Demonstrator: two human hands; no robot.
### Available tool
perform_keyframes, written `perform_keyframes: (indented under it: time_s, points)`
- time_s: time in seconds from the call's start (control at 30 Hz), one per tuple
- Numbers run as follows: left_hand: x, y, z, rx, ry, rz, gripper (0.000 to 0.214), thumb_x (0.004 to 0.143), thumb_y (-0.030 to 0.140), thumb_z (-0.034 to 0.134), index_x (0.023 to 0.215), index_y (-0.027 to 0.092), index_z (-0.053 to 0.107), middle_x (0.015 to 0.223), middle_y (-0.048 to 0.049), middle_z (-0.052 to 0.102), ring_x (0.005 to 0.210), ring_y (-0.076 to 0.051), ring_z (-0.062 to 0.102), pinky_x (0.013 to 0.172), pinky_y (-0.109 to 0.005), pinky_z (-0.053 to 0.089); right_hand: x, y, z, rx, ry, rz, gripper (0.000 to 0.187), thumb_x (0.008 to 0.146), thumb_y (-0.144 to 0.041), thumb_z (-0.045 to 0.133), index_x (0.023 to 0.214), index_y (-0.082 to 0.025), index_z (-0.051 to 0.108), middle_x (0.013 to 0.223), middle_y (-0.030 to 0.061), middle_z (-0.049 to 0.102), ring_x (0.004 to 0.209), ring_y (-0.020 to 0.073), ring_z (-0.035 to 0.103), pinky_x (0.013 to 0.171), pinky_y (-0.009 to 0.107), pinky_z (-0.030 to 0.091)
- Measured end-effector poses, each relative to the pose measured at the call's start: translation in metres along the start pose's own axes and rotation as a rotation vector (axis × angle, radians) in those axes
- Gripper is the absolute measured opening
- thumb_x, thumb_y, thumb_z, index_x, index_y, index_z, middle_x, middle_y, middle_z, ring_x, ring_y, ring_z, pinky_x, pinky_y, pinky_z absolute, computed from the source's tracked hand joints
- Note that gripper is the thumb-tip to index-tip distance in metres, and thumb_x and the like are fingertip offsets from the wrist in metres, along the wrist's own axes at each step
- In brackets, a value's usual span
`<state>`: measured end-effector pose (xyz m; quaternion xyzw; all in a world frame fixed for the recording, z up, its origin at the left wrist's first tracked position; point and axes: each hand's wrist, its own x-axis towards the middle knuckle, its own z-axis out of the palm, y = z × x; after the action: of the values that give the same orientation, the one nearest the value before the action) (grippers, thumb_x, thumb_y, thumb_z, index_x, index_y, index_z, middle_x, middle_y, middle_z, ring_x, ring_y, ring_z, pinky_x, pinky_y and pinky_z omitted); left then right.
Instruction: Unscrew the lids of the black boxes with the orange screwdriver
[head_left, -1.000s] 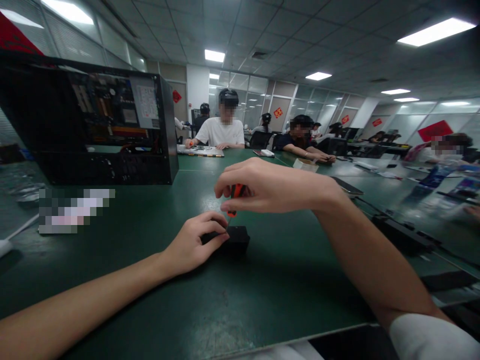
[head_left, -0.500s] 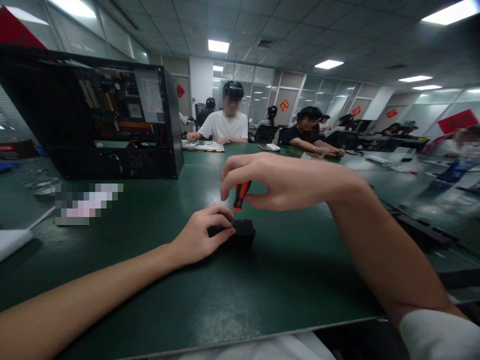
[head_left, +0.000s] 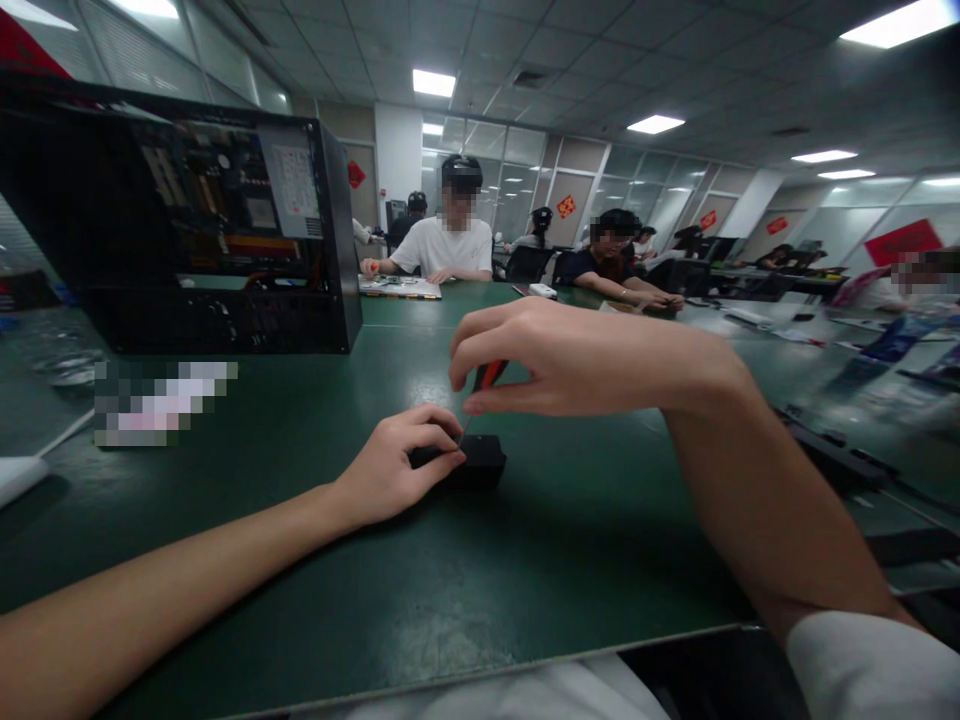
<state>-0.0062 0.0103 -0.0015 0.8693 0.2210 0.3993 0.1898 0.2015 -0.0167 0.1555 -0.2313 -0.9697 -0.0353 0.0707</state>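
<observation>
On the green tabletop lies a small black box-shaped part (head_left: 484, 462), its left end covered by my fingers. My left hand (head_left: 397, 460) is closed around that end, thumb and fingertips near the screwdriver's tip. Above it, my right hand (head_left: 540, 360) grips the orange and black handle of a screwdriver (head_left: 489, 376) from the top. The screwdriver slants down, and its thin shaft meets the part by my left fingertips. The exact point of contact is too small to make out.
An open black computer case (head_left: 225, 240) stands at the left, with a blurred-out flat item (head_left: 165, 405) in front of it. A person in a white shirt (head_left: 454, 248) works across the green table (head_left: 420, 600). Black equipment and cables (head_left: 832, 455) lie to the right.
My right hand has changed its hold on the screwdriver, with the thumb now lower on the handle. My left hand stays on the black part. The whole view has shifted slightly.
</observation>
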Motion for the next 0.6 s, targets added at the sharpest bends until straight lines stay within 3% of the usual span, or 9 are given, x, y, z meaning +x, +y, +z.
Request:
perform_keyframes:
  time_s: [0.07,0.17,0.27,0.43,0.53,0.6]
  points:
    - [-0.0004,-0.0008,0.0008,0.000,0.000,0.002,0.010,0.091,0.017,0.067,0.081,0.018,0.071,0.103,-0.0047,0.068,0.095,-0.018,0.066,0.087,-0.029,0.050,0.0018,-0.0015,-0.0010,0.017,0.010,-0.010,0.022,0.091,-0.009,0.052,0.097,-0.017,0.072,0.101,0.0054,0.068,0.087,0.0151,0.061,0.080,0.029,0.045]
    - [-0.0003,-0.0012,0.0013,0.000,0.013,0.002,0.010,0.090,0.017,0.069,0.080,0.019,0.071,0.103,-0.0046,0.069,0.095,-0.018,0.066,0.088,-0.030,0.050,0.0014,-0.0041,-0.0032,0.084,-0.018,-0.075,0.030,0.088,-0.002,0.051,0.103,-0.019,0.071,0.112,0.0054,0.068,0.095,0.0147,0.061,0.082,0.027,0.044]
    - [0.0008,-0.0011,0.0003,-0.007,0.013,0.000,0.010,0.089,0.017,0.069,0.080,0.019,0.071,0.102,-0.0046,0.069,0.095,-0.019,0.066,0.088,-0.031,0.050,-0.0017,-0.0066,-0.0030,0.049,-0.028,-0.061,0.026,0.089,-0.010,0.057,0.108,-0.019,0.071,0.118,0.0062,0.067,0.100,0.0159,0.061,0.084,0.027,0.044]
    - [-0.0007,-0.0010,-0.0003,0.008,-0.008,-0.019,0.011,0.090,0.019,0.068,0.080,0.019,0.071,0.102,-0.0050,0.068,0.094,-0.019,0.066,0.087,-0.031,0.050,-0.0028,-0.0071,0.0008,-0.088,-0.037,0.112,0.019,0.092,-0.016,0.056,0.098,-0.017,0.074,0.090,0.0047,0.072,0.081,0.0153,0.061,0.073,0.028,0.041]
    - [-0.0018,0.0008,0.0017,0.027,-0.047,-0.021,0.010,0.093,0.021,0.065,0.085,0.019,0.072,0.107,-0.0056,0.068,0.099,-0.019,0.066,0.091,-0.031,0.050,-0.0035,-0.0053,-0.0010,-0.018,-0.071,0.102,0.021,0.091,-0.014,0.055,0.096,-0.018,0.075,0.085,0.0031,0.072,0.074,0.0131,0.060,0.068,0.026,0.039]
    - [0.0023,0.0018,-0.0019,0.062,-0.098,-0.018,0.012,0.093,0.026,0.065,0.100,0.020,0.071,0.114,-0.0062,0.068,0.106,-0.020,0.065,0.095,-0.031,0.049,-0.0048,-0.0034,-0.0032,0.021,-0.085,0.092,0.021,0.091,-0.014,0.055,0.095,-0.019,0.075,0.086,0.0030,0.073,0.074,0.0131,0.060,0.067,0.026,0.039]
